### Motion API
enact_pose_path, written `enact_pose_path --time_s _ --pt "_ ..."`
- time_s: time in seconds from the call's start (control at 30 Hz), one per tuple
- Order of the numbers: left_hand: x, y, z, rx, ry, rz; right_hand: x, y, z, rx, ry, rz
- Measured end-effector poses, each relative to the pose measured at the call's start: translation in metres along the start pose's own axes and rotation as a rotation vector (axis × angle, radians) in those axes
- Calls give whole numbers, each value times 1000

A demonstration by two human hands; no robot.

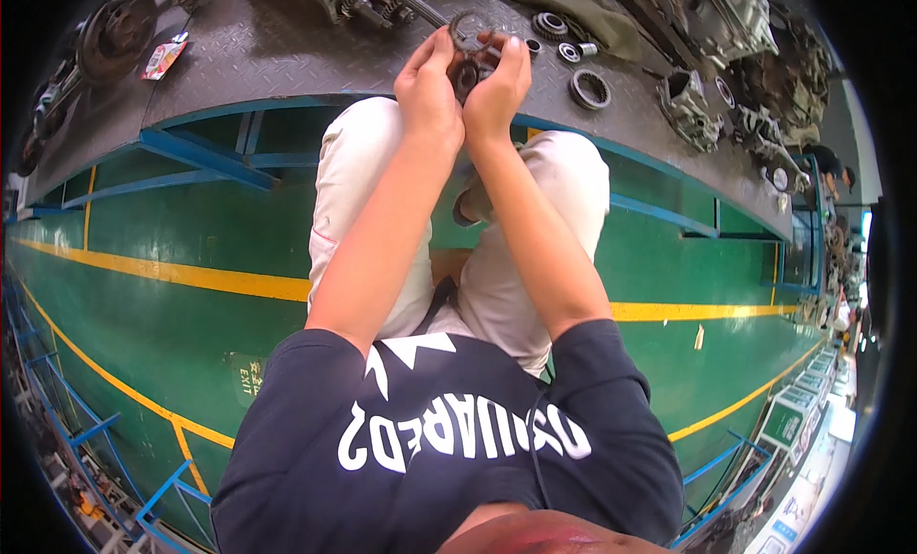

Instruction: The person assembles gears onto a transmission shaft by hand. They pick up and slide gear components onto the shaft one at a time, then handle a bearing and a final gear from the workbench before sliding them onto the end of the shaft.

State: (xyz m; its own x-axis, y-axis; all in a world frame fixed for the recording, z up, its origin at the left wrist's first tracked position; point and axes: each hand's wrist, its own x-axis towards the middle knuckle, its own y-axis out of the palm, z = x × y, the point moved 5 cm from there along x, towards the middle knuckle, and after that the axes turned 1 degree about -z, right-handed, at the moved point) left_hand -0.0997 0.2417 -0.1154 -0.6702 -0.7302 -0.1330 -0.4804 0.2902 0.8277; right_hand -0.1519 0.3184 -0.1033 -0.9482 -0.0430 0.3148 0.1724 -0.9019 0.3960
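My left hand point(427, 91) and my right hand point(500, 88) are together over the bench's near edge, wrists touching. Their fingers curl round a dark, round metal part point(466, 76) with a hole in it, held between the palms. A thin metal ring point(466, 25) shows at the fingertips; whether it is held or lies on the bench I cannot tell. Just right of my right hand lie a gear point(550, 25), a small bearing point(569, 53) and a larger toothed ring point(590, 90).
The steel-plate bench point(277, 67) has a blue frame point(205, 158). Gearbox housings point(690, 110) and other castings crowd its right side. A shaft assembly point(373, 2) lies at the back, a red-and-white packet point(165, 57) at left. A grey cloth point(583, 14) is behind the gears.
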Motion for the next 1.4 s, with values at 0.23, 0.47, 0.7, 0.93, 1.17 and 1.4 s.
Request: enact_pose_path --time_s 0.23,0.47,0.7,0.93,1.17,1.4 --pt "-1 50 14 272 72 254 40 -11 29 149 9 -40" --pt "12 34 64 761 289 251 62 -44 22 -30 82 -66" --pt "-11 22 80 476 -157 190 68 -61 -6 -96 231 -60" --pt "-11 25 78 93 -413 245 64 -49 8 -397 -63 141" --pt "-18 12 72 -101 -613 198 63 -70 43 -290 -141 113" --pt "-30 27 5 -316 -476 273 68 -78 50 255 85 96"
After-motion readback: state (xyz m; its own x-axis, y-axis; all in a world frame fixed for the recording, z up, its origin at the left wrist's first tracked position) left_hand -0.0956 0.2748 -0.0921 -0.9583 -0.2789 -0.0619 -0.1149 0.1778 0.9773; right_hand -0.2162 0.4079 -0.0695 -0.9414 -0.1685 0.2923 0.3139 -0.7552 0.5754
